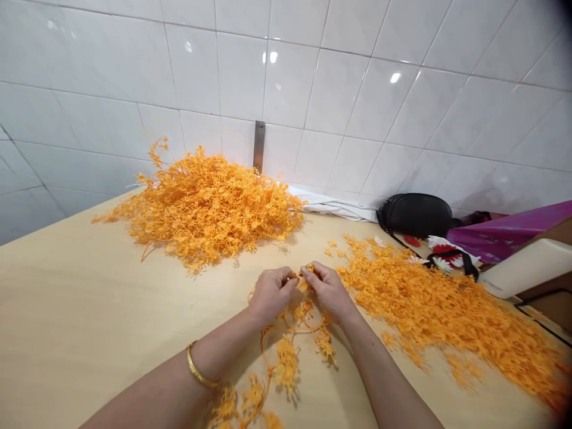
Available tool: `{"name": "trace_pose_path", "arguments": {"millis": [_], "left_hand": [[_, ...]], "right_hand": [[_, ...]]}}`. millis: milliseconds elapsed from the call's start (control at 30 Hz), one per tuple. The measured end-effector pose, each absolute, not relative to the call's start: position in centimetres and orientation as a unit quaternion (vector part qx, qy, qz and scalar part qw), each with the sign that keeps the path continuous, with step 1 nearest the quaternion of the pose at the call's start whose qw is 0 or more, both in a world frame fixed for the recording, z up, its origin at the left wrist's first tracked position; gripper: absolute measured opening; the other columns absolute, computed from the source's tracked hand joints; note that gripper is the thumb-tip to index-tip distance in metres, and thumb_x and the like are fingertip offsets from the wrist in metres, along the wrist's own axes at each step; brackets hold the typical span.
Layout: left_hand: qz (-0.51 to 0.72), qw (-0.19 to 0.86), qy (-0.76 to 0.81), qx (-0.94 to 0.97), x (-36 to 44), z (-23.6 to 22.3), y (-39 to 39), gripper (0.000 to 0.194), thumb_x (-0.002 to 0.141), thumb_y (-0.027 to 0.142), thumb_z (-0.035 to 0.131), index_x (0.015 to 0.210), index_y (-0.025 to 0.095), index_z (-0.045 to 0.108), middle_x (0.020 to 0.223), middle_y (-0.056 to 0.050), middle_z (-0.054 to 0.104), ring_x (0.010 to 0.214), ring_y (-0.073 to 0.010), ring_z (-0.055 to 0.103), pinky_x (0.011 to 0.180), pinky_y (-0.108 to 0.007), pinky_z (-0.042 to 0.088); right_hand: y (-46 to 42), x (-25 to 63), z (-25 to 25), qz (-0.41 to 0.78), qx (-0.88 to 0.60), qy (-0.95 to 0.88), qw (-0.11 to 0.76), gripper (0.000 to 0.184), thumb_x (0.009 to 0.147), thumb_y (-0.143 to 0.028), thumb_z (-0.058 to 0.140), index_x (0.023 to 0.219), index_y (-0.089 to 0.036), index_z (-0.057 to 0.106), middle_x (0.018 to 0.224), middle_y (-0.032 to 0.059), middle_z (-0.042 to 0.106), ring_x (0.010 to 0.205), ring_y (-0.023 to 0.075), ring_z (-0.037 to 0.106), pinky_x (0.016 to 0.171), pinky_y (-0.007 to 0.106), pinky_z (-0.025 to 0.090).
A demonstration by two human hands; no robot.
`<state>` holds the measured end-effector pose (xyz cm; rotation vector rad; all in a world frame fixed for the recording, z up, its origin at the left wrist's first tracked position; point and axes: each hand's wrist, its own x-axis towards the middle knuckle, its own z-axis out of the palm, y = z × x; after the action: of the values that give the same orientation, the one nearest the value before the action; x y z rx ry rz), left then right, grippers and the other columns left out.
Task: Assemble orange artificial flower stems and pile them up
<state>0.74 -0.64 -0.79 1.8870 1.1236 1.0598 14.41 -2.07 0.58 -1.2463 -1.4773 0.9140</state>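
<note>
- Orange sprig (286, 363) trailed across the counter (89, 304), its upper end held up.
- Left hand (272, 292) and right hand (326, 289): fingers (308, 271) clenched together on that sprig.
- Large orange heap (201, 208) lay beyond the sprig; loose orange sprigs (447, 316) spread right of it, black pouch (413, 214) behind them.

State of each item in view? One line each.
left hand: pinching orange sprig
right hand: pinching same sprig
orange sprig: lower end trailing on table
orange heap: piled, tangled
loose orange pieces: scattered on table
black bag: beside tiled wall
white cloth: crumpled
</note>
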Motion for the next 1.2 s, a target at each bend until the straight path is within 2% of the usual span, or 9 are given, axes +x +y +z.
{"name": "trace_pose_path", "arguments": {"millis": [133, 233, 433, 500, 633, 800, 967, 1100, 1200], "left_hand": [[0.390, 0.394, 0.390, 0.735, 0.7, -0.9, -0.6, 0.022, 0.072, 0.029, 0.044, 0.054, 0.016, 0.047, 0.049, 0.005, 0.033, 0.049, -0.0079, 0.030, 0.047, -0.021, 0.024], [0.395, 0.405, 0.374, 0.735, 0.9, -0.7, -0.4, 0.026, 0.073, 0.029, 0.044, 0.050, 0.016, 0.040, 0.048, 0.005, 0.029, 0.049, -0.0077, 0.028, 0.048, -0.021, 0.024], [0.431, 0.410, 0.367, 0.715, 2.1, -0.2, -0.5, 0.028, 0.075, 0.028, 0.041, 0.051, 0.017, 0.031, 0.049, 0.005, 0.026, 0.050, -0.0077, 0.026, 0.047, -0.021, 0.023], [0.447, 0.414, 0.365, 0.704, 2.2, -0.1, -0.8, 0.028, 0.075, 0.029, 0.041, 0.051, 0.017, 0.032, 0.050, 0.004, 0.028, 0.050, -0.0077, 0.027, 0.048, -0.021, 0.023], [0.452, 0.436, 0.367, 0.686, 1.4, -0.1, -1.4, 0.024, 0.076, 0.031, 0.041, 0.057, 0.017, 0.038, 0.052, 0.005, 0.031, 0.051, -0.0077, 0.028, 0.049, -0.022, 0.025], [0.475, 0.433, 0.392, 0.658, 1.1, -0.5, -0.8, 0.025, 0.077, 0.034, 0.040, 0.060, 0.017, 0.036, 0.053, 0.006, 0.029, 0.051, -0.0069, 0.027, 0.049, -0.020, 0.025], [0.470, 0.395, 0.413, 0.673, 1.1, -0.8, -0.3, 0.025, 0.078, 0.034, 0.040, 0.060, 0.017, 0.036, 0.053, 0.006, 0.030, 0.051, -0.0069, 0.028, 0.049, -0.020, 0.025], [0.473, 0.378, 0.423, 0.674, 0.9, -0.8, -0.3, 0.023, 0.078, 0.031, 0.040, 0.060, 0.017, 0.037, 0.053, 0.006, 0.032, 0.052, -0.0073, 0.029, 0.049, -0.020, 0.024], [0.463, 0.392, 0.408, 0.682, 0.9, -0.7, -0.4, 0.022, 0.077, 0.030, 0.042, 0.060, 0.017, 0.038, 0.053, 0.006, 0.032, 0.052, -0.0074, 0.030, 0.049, -0.021, 0.024]], "right_hand": [[-1.8, 14.9, 0.4, 0.413, -0.508, -0.594, 0.467, 0.026, 0.073, -0.042, 0.050, 0.063, -0.018, 0.049, 0.054, -0.0045, 0.040, 0.049, 0.0086, 0.034, 0.046, 0.021, 0.028], [-1.7, 14.5, 0.3, 0.365, -0.537, -0.586, 0.485, 0.026, 0.074, -0.040, 0.050, 0.061, -0.018, 0.049, 0.050, -0.0052, 0.038, 0.047, 0.0085, 0.032, 0.045, 0.022, 0.027], [-1.0, 13.3, 0.4, 0.304, -0.571, -0.501, 0.575, 0.023, 0.073, -0.038, 0.050, 0.061, -0.019, 0.050, 0.049, -0.0040, 0.040, 0.046, 0.0092, 0.035, 0.044, 0.023, 0.029], [-0.6, 14.3, 0.5, 0.305, -0.567, -0.440, 0.626, 0.023, 0.069, -0.039, 0.053, 0.061, -0.019, 0.049, 0.049, -0.0040, 0.041, 0.044, 0.0092, 0.036, 0.042, 0.023, 0.029], [-0.1, 17.6, 1.2, 0.313, -0.565, -0.311, 0.697, 0.027, 0.066, -0.044, 0.052, 0.056, -0.022, 0.039, 0.042, -0.0080, 0.033, 0.035, 0.0073, 0.031, 0.037, 0.022, 0.027], [-0.9, 17.2, 1.4, 0.432, -0.536, -0.342, 0.639, 0.025, 0.056, -0.034, 0.064, 0.072, -0.019, 0.053, 0.052, -0.0035, 0.051, 0.041, 0.0077, 0.043, 0.041, 0.022, 0.034], [-1.9, 14.7, 1.5, 0.583, -0.471, -0.391, 0.534, 0.028, 0.058, -0.039, 0.068, 0.070, -0.017, 0.056, 0.050, -0.0066, 0.042, 0.043, 0.0046, 0.038, 0.044, 0.019, 0.032], [-2.2, 14.3, 1.5, 0.584, -0.477, -0.459, 0.470, 0.027, 0.059, -0.039, 0.068, 0.066, -0.015, 0.057, 0.048, -0.0064, 0.042, 0.041, 0.0042, 0.035, 0.042, 0.018, 0.028], [-2.0, 14.5, 1.3, 0.586, -0.462, -0.455, 0.486, 0.025, 0.056, -0.034, 0.072, 0.062, -0.015, 0.055, 0.048, -0.0065, 0.044, 0.042, 0.0041, 0.035, 0.043, 0.018, 0.028]]}}
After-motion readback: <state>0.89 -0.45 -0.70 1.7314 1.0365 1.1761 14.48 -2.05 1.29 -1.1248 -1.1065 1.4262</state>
